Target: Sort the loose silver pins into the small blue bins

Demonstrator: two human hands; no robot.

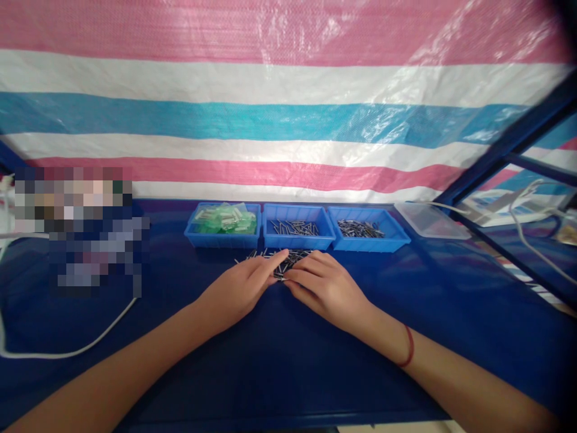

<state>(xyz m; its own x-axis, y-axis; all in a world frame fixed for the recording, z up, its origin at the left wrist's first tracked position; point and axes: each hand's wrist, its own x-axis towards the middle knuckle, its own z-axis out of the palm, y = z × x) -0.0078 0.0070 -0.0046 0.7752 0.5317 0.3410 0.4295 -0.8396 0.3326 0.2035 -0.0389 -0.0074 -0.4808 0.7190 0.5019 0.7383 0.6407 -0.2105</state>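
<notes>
A loose pile of slim metal pins [295, 258], dark and silvery, lies on the blue table in front of the bins; whether they are nails, screws or rivets is too small to tell. My left hand [241, 285] curves round the pile's near left side, thumb stretched along it and fingertips bent inward; what they hold is hidden. From the right, my right hand [331, 288] meets it with thumb and fingers pinched together. A small silvery pin tip [281, 278] shows at the right fingertips, close to the left ones.
Behind the pile stand three blue bins: a left bin [225, 240] with green clear packets, a middle bin [297, 237] and a right bin [372, 242] with metal pins. A clear plastic lid [430, 221] lies at right. A white cable [67, 353] loops at left.
</notes>
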